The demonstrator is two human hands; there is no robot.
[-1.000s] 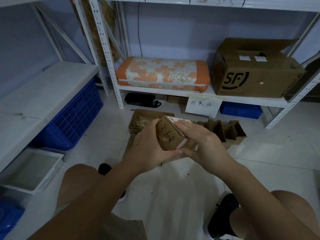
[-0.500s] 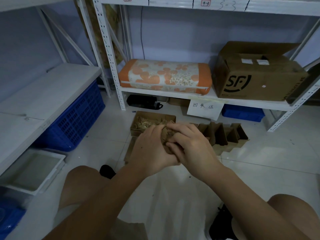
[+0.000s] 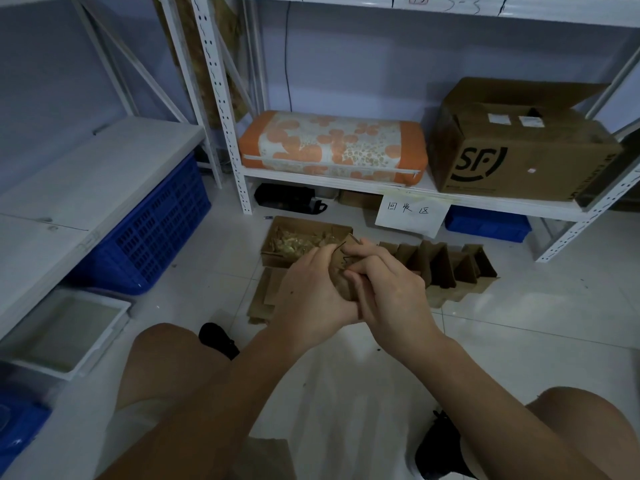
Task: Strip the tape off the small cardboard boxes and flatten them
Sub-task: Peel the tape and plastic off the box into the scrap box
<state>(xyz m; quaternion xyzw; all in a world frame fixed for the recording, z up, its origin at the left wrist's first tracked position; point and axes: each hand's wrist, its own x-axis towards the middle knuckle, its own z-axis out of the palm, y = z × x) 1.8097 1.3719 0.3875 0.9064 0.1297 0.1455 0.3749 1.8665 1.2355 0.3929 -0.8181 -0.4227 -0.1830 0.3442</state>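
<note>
Above a white tiled floor [image 3: 519,323], a small cardboard box [image 3: 341,271] is clasped between the left hand [image 3: 311,292] and right hand [image 3: 388,289], both curled round it, equally near

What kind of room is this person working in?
Probably a storeroom or small warehouse: white metal shelving, a shipping carton on a shelf, blue plastic crates, and cardboard boxes on the tiled floor.

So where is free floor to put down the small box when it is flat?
Bare tiles lie right of the cut cardboard pieces, below the paper sign, and between the knees. Crowded: ahead of the hands, at the scrap-filled box and flat cardboard.
</note>
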